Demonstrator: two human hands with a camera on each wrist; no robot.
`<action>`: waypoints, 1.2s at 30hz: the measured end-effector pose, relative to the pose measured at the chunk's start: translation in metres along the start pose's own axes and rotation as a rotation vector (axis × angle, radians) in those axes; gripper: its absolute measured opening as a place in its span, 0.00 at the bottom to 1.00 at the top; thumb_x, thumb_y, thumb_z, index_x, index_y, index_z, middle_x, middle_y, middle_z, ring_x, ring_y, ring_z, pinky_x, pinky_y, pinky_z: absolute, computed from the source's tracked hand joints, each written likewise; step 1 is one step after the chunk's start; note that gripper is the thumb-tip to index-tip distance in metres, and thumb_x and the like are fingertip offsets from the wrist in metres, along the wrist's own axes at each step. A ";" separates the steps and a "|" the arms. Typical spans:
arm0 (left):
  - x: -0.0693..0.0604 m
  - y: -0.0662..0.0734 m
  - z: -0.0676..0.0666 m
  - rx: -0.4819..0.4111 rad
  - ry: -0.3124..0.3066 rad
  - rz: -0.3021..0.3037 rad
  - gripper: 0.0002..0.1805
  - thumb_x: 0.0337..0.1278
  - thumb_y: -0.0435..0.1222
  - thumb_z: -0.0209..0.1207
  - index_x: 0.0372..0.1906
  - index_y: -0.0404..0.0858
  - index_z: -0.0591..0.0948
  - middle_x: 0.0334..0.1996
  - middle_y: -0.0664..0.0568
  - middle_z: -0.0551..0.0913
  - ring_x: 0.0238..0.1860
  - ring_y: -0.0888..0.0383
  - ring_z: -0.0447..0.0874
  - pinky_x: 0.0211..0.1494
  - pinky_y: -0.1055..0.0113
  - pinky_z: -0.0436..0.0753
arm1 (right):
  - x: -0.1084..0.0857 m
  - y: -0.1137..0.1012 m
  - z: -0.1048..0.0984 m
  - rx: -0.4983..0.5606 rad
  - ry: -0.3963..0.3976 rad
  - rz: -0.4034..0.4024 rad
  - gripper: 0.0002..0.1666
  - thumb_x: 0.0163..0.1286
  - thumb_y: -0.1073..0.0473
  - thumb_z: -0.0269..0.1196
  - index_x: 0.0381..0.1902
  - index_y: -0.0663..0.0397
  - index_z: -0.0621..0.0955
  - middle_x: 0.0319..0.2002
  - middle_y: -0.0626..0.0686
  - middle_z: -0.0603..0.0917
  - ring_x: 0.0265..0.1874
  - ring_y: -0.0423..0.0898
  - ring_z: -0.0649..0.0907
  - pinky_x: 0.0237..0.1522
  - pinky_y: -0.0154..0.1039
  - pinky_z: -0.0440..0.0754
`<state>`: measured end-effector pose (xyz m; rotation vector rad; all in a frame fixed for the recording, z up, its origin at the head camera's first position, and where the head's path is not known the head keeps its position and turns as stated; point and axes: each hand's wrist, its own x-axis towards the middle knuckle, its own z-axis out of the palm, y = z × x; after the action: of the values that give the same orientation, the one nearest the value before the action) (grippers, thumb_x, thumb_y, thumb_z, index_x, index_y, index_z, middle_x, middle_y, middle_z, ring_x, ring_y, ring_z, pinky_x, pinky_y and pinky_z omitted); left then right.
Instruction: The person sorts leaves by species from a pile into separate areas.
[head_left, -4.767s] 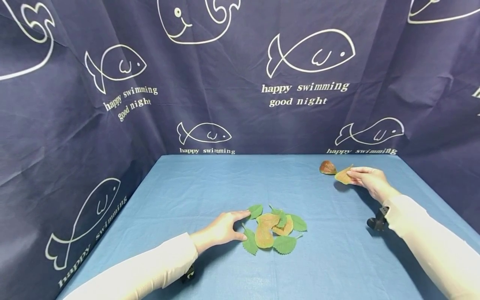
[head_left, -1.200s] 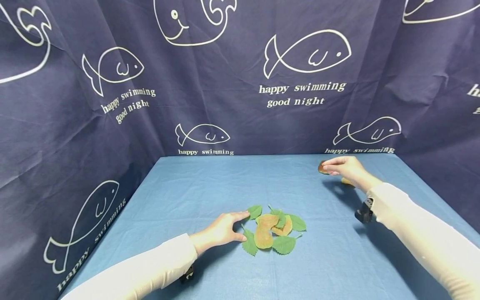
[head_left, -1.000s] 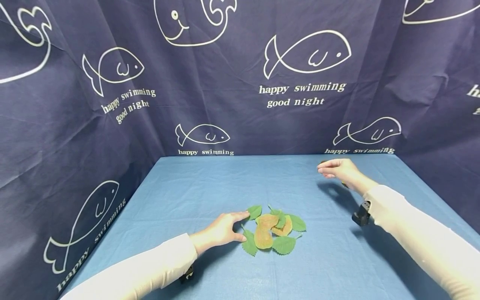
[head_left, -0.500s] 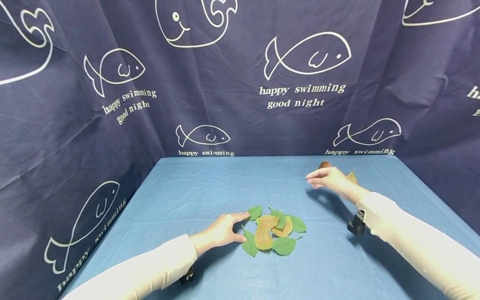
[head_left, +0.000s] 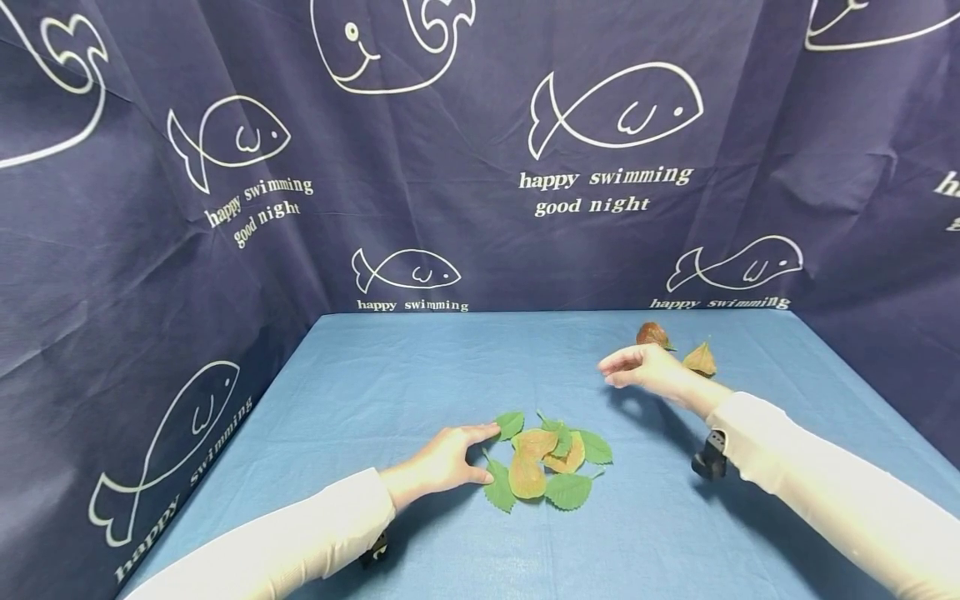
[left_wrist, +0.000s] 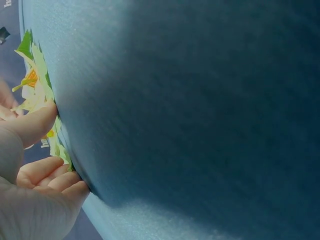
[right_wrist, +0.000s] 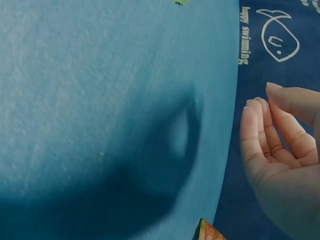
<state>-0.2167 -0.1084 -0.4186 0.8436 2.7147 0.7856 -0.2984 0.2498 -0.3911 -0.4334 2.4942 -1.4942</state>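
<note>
My left hand rests at the left side of a ring of leaves in the head view. Its index fingertip touches a green leaf, and its thumb lies at the edge of another green leaf. Yellow-brown leaves overlap inside the ring, with more green leaves around them. My right hand hovers over the cloth, fingers loosely bent; in the right wrist view nothing is between its fingertips. Just behind it lie a reddish-brown leaf and a yellow-brown leaf.
A blue cloth covers the table. Dark blue curtains printed with white fish hang along its back and sides. A black wrist camera hangs under the right sleeve, and another under the left.
My right hand has let go of the yellow-brown leaf at the back right, passed over the reddish-brown leaf, and come left and nearer with nothing held. The left hand stays put.
</note>
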 end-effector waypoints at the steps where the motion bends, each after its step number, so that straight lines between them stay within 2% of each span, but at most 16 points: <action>1: 0.000 0.000 0.000 -0.004 0.001 0.002 0.40 0.48 0.38 0.71 0.68 0.37 0.70 0.68 0.45 0.71 0.69 0.44 0.68 0.71 0.50 0.68 | 0.000 0.000 0.001 -0.007 -0.010 -0.008 0.24 0.62 0.66 0.66 0.54 0.75 0.77 0.48 0.68 0.84 0.38 0.37 0.85 0.46 0.33 0.84; 6: 0.000 0.000 0.000 -0.012 -0.002 -0.002 0.40 0.49 0.38 0.71 0.69 0.37 0.70 0.68 0.44 0.70 0.69 0.45 0.67 0.71 0.50 0.68 | 0.000 -0.002 0.009 -0.028 -0.047 -0.032 0.25 0.61 0.65 0.67 0.54 0.74 0.78 0.49 0.68 0.83 0.40 0.36 0.85 0.46 0.27 0.81; 16: 0.000 0.002 -0.002 -0.013 -0.003 -0.001 0.39 0.49 0.37 0.71 0.68 0.36 0.70 0.68 0.44 0.70 0.69 0.45 0.67 0.71 0.50 0.68 | -0.004 -0.003 0.021 0.021 -0.175 -0.085 0.27 0.61 0.67 0.67 0.55 0.78 0.74 0.49 0.71 0.82 0.39 0.38 0.85 0.44 0.30 0.83; 25: -0.002 0.003 -0.002 -0.011 -0.003 -0.004 0.39 0.49 0.37 0.71 0.68 0.36 0.70 0.68 0.44 0.70 0.69 0.44 0.67 0.71 0.50 0.68 | -0.005 -0.002 0.038 0.082 -0.301 -0.118 0.28 0.58 0.70 0.68 0.55 0.80 0.74 0.48 0.74 0.81 0.42 0.49 0.86 0.43 0.33 0.85; 31: -0.001 0.002 -0.001 0.000 0.009 0.004 0.39 0.48 0.37 0.71 0.68 0.36 0.71 0.68 0.44 0.71 0.69 0.44 0.68 0.71 0.50 0.68 | -0.006 -0.001 0.048 0.109 -0.378 -0.148 0.26 0.58 0.72 0.67 0.54 0.80 0.75 0.46 0.71 0.83 0.41 0.45 0.85 0.43 0.31 0.84; 36: 0.000 0.000 0.001 0.011 0.013 0.009 0.39 0.48 0.38 0.71 0.68 0.36 0.71 0.68 0.44 0.71 0.69 0.45 0.68 0.71 0.50 0.68 | -0.009 -0.002 0.052 0.098 -0.404 -0.180 0.23 0.58 0.73 0.66 0.51 0.80 0.76 0.43 0.66 0.85 0.40 0.43 0.85 0.42 0.30 0.84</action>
<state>-0.2164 -0.1082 -0.4192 0.8567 2.7313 0.7814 -0.2735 0.2094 -0.4137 -0.8661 2.1048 -1.4124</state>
